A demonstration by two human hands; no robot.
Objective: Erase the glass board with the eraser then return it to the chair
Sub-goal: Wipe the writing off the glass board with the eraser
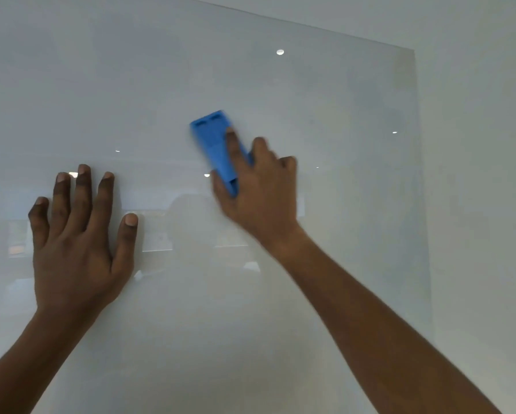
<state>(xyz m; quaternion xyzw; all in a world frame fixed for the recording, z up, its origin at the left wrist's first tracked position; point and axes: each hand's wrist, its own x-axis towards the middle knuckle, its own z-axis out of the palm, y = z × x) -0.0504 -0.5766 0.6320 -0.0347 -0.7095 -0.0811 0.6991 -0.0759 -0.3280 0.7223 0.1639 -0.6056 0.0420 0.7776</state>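
Eraser (218,147) gripped by right hand (259,192) on glass board (340,115), left hand (74,234) splayed flat

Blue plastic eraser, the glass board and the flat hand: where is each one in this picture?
Blue plastic eraser (213,135), head view: its upper back, above the fingers.
Glass board (325,94), head view: bare surface at upper right.
Left hand (74,243), head view: back of the hand, flat on the glass.

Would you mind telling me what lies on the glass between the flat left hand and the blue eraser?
Nothing: in the head view, only bare glass board with faint reflections separates the left hand from the eraser held by the right hand.
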